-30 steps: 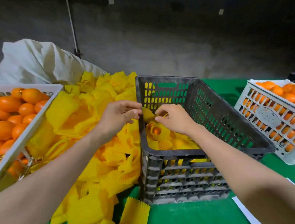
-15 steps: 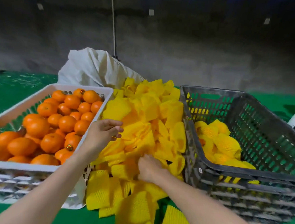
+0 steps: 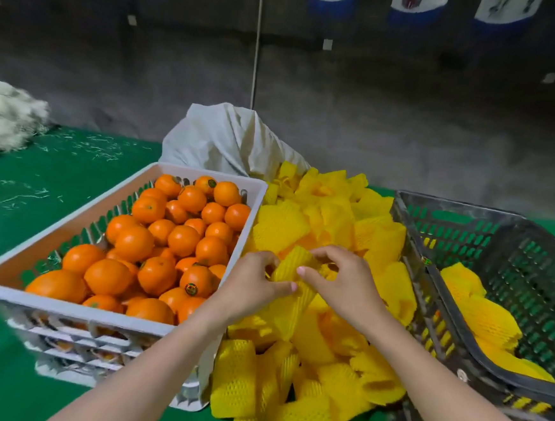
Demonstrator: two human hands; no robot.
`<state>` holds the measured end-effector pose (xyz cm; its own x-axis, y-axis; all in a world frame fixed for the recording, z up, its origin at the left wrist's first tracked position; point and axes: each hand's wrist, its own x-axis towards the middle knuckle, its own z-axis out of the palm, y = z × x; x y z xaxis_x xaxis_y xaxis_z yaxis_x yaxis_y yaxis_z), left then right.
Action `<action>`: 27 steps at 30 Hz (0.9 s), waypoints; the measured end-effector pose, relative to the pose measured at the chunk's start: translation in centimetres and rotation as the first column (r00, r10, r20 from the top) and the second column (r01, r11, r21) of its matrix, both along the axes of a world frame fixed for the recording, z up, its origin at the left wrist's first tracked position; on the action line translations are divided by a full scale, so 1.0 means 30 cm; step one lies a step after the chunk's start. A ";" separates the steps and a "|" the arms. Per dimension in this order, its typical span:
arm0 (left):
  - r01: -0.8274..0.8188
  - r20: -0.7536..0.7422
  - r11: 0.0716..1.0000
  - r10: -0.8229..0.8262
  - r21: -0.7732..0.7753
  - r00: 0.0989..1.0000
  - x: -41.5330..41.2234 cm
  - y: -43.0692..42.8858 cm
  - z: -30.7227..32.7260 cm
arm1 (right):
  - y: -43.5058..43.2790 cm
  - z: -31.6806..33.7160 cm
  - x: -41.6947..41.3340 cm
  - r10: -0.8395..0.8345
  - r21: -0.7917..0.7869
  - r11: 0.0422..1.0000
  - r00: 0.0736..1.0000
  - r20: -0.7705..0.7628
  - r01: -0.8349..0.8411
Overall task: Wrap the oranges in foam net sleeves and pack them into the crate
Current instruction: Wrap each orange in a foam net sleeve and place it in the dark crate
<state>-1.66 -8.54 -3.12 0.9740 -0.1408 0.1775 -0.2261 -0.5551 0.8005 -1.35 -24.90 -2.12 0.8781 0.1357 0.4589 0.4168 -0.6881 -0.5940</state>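
My left hand (image 3: 253,286) and my right hand (image 3: 343,283) both grip one yellow foam net sleeve (image 3: 293,268), held just above the big pile of yellow sleeves (image 3: 328,221) in the middle. No orange is in either hand. To the left stands a white crate (image 3: 69,227) heaped with bare oranges (image 3: 174,235). On the right is a dark grey crate (image 3: 500,234) with several sleeved oranges (image 3: 486,320) on its floor.
A white sack (image 3: 228,143) slumps behind the sleeve pile. The table is covered in green cloth (image 3: 40,171). A tuft of white fibre (image 3: 4,115) lies at the far left. A dark wall rises behind the table.
My hands left the grey crate and came to the sleeve pile. The right hand dug into the pile, and now both hands hold a sleeve lifted from it. My view swung left.
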 end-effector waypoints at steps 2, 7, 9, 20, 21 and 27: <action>-0.058 -0.023 0.996 0.057 -0.060 0.998 0.009 0.027 -0.001 | 0.053 -0.008 0.010 -0.030 0.028 0.999 0.986 0.165 0.026; -0.162 -0.071 0.976 0.153 -0.148 0.986 0.053 0.172 0.021 | 0.232 0.009 0.053 -0.005 0.033 0.999 0.920 0.392 -0.009; -0.171 -0.075 0.976 0.162 -0.132 0.984 0.082 0.257 0.042 | 0.325 0.007 0.079 0.014 0.028 0.999 0.907 0.420 -0.028; -0.444 -0.063 0.841 0.484 0.308 0.873 0.442 0.681 -0.040 | 0.612 -0.129 0.236 0.240 -0.147 0.953 0.958 -0.160 -0.263; -0.461 -0.071 0.813 0.515 0.357 0.854 0.476 0.690 -0.057 | 0.608 -0.132 0.237 0.256 -0.202 0.936 0.952 -0.171 -0.288; -0.478 -0.049 0.698 0.590 0.533 0.806 0.625 0.734 -0.134 | 0.591 -0.136 0.223 0.310 -0.272 0.901 0.940 -0.142 -0.338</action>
